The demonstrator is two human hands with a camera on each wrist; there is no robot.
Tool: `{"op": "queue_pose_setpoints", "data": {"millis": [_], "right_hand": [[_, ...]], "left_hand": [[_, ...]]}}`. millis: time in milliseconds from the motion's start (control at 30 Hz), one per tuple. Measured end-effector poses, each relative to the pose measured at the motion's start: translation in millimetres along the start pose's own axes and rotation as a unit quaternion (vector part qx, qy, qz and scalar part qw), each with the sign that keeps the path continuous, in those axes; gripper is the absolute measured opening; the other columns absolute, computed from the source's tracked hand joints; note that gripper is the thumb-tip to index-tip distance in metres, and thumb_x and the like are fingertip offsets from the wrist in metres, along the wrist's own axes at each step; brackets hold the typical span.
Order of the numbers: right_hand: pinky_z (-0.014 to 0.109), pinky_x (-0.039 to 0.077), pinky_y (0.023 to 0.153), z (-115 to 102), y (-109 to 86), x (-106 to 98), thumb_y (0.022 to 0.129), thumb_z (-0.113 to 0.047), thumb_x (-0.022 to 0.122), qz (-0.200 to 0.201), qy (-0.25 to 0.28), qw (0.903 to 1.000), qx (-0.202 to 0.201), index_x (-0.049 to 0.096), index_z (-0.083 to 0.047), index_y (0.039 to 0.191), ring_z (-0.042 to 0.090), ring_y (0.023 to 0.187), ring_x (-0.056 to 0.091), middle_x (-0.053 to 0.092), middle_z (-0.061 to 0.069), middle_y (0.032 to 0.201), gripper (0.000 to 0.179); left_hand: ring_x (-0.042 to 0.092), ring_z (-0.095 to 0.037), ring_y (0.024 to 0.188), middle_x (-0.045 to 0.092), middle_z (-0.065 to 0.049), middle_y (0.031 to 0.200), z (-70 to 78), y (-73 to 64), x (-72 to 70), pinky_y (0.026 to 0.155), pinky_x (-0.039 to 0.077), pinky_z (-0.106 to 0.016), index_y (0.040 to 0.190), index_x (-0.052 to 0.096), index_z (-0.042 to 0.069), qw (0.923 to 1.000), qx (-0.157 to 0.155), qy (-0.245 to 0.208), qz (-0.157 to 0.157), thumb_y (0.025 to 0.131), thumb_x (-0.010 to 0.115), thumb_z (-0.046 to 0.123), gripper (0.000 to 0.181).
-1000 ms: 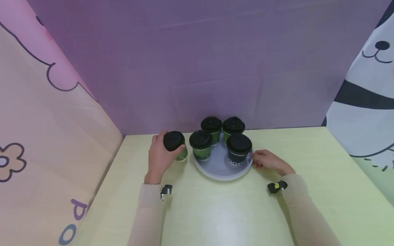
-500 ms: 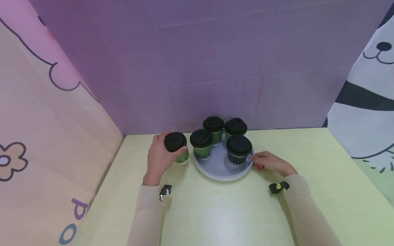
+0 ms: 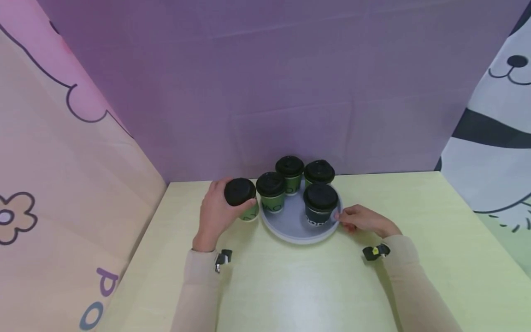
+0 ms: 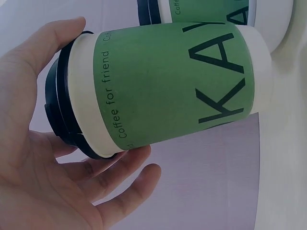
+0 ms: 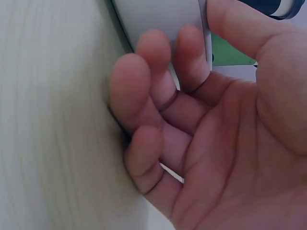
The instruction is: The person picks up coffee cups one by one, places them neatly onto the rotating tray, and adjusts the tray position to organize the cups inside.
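Observation:
In the head view my left hand (image 3: 217, 210) holds a green paper coffee cup (image 4: 163, 86) by its black lid, thumb on one side and fingers on the other. That cup stands close to the left rim of a round pale grey tray (image 3: 290, 233). My right hand (image 3: 365, 219) pinches the tray's right rim, its thumb over the edge and curled fingers (image 5: 153, 52) against the outer wall. On the tray sit a green cup (image 3: 272, 203) at the left, two more green cups behind, and a dark cup (image 3: 318, 216) at the right front, all black-lidded.
The pale wooden table (image 3: 290, 286) runs back to a purple cloth backdrop (image 3: 265, 92). Printed panels flank it, with a flower panel (image 3: 62, 161) at left and a panda panel (image 3: 489, 138) at right.
My left hand and its cup have moved slightly right, closer to the tray. The cups on the tray have shifted a little clockwise. My right hand stays at the rim.

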State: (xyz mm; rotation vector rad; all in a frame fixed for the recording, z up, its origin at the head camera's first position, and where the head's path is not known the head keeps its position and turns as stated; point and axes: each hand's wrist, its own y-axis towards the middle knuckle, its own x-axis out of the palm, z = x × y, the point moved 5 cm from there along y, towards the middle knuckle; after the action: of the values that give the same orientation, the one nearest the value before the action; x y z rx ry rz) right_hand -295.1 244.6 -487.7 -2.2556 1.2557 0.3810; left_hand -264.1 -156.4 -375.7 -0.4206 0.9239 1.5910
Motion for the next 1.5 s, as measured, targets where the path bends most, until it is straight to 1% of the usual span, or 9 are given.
{"op": "queue_pose_setpoints", "data": {"millis": [133, 200, 333, 500, 667, 967, 1167, 1267, 1500], "right_hand": [[0.025, 0.043, 0.062, 0.1, 0.0, 0.7, 0.106, -0.04, 0.053, -0.001, -0.004, 1.0, 0.003, 0.059, -0.003, 0.084, 0.014, 0.066, 0.052, 0.055, 0.0, 0.071, 0.044], [0.027, 0.045, 0.064, 0.2, 0.0, -0.9, 0.108, -0.041, 0.049, 0.01, 0.002, 0.9999, 0.006, 0.058, -0.003, 0.085, 0.016, 0.067, 0.053, 0.055, 0.001, 0.072, 0.045], [0.029, 0.048, 0.064, 0.8, 1.5, -7.5, 0.11, -0.044, 0.041, 0.068, 0.013, 0.9975, 0.013, 0.058, -0.002, 0.09, 0.017, 0.068, 0.054, 0.056, 0.003, 0.074, 0.05], [0.028, 0.045, 0.059, 2.5, 6.9, -12.4, 0.109, -0.048, 0.04, 0.148, 0.02, 0.9884, 0.025, 0.056, -0.004, 0.089, 0.016, 0.063, 0.052, 0.056, 0.001, 0.073, 0.052], [0.027, 0.044, 0.055, 3.8, 11.6, -11.1, 0.11, -0.043, 0.04, 0.179, 0.013, 0.9834, 0.025, 0.054, -0.005, 0.084, 0.014, 0.059, 0.051, 0.056, 0.0, 0.07, 0.048], [0.027, 0.043, 0.054, 0.6, 10.8, -7.9, 0.11, -0.037, 0.043, 0.178, 0.018, 0.9839, 0.008, 0.054, -0.002, 0.084, 0.013, 0.059, 0.051, 0.055, 0.001, 0.07, 0.045], [0.027, 0.043, 0.056, -2.8, 9.5, -6.9, 0.11, -0.034, 0.042, 0.167, 0.018, 0.9858, 0.0, 0.054, -0.001, 0.085, 0.013, 0.061, 0.05, 0.055, 0.001, 0.072, 0.043], [0.026, 0.043, 0.056, -2.9, 9.1, -6.2, 0.11, -0.032, 0.043, 0.163, 0.019, 0.9864, 0.004, 0.054, -0.002, 0.084, 0.013, 0.062, 0.05, 0.055, 0.001, 0.072, 0.041], [0.026, 0.043, 0.056, -4.9, 8.5, -4.1, 0.107, -0.024, 0.043, 0.139, 0.023, 0.99, -0.004, 0.054, 0.0, 0.085, 0.013, 0.063, 0.049, 0.054, 0.002, 0.072, 0.034]], "left_hand": [[0.055, -0.035, 0.131, 0.054, -0.014, 0.145, 3.8, -1.1, -0.1, 0.107, 0.047, -0.058, 0.144, 0.053, 0.008, 1.0, 0.007, 0.0, -0.003, 0.077, 0.083, 0.058, 0.089], [0.055, -0.034, 0.13, 0.055, -0.014, 0.144, 6.1, -1.4, 0.1, 0.107, 0.047, -0.056, 0.143, 0.054, 0.008, 0.9999, 0.013, -0.001, -0.003, 0.077, 0.083, 0.058, 0.088], [0.056, -0.032, 0.129, 0.057, -0.012, 0.14, 11.3, -1.7, 0.7, 0.106, 0.048, -0.054, 0.141, 0.056, 0.009, 0.9996, 0.027, -0.002, -0.003, 0.076, 0.083, 0.059, 0.086], [0.056, -0.031, 0.129, 0.057, -0.011, 0.14, 17.4, -3.0, 3.2, 0.106, 0.048, -0.054, 0.142, 0.056, 0.011, 0.9994, 0.032, 0.0, -0.014, 0.076, 0.084, 0.058, 0.086], [0.055, -0.031, 0.13, 0.056, -0.01, 0.143, 22.4, -4.1, 7.3, 0.107, 0.048, -0.054, 0.144, 0.055, 0.012, 0.999, 0.033, 0.01, -0.028, 0.076, 0.083, 0.061, 0.088], [0.058, -0.032, 0.127, 0.058, -0.011, 0.14, 30.6, -6.8, 12.8, 0.103, 0.05, -0.054, 0.145, 0.055, 0.013, 0.9981, 0.052, 0.007, -0.032, 0.076, 0.083, 0.061, 0.088], [0.059, -0.031, 0.125, 0.06, -0.01, 0.138, 37.6, -8.6, 17.0, 0.102, 0.052, -0.054, 0.144, 0.057, 0.013, 0.9972, 0.067, 0.006, -0.032, 0.075, 0.083, 0.06, 0.087], [0.06, -0.03, 0.125, 0.06, -0.009, 0.137, 40.8, -9.5, 19.2, 0.102, 0.051, -0.053, 0.144, 0.057, 0.013, 0.9967, 0.074, 0.002, -0.031, 0.075, 0.083, 0.059, 0.086], [0.059, -0.029, 0.127, 0.06, -0.008, 0.137, 46.1, -11.8, 26.9, 0.104, 0.052, -0.051, 0.145, 0.055, 0.015, 0.9957, 0.087, 0.007, -0.031, 0.076, 0.083, 0.06, 0.087]]}}
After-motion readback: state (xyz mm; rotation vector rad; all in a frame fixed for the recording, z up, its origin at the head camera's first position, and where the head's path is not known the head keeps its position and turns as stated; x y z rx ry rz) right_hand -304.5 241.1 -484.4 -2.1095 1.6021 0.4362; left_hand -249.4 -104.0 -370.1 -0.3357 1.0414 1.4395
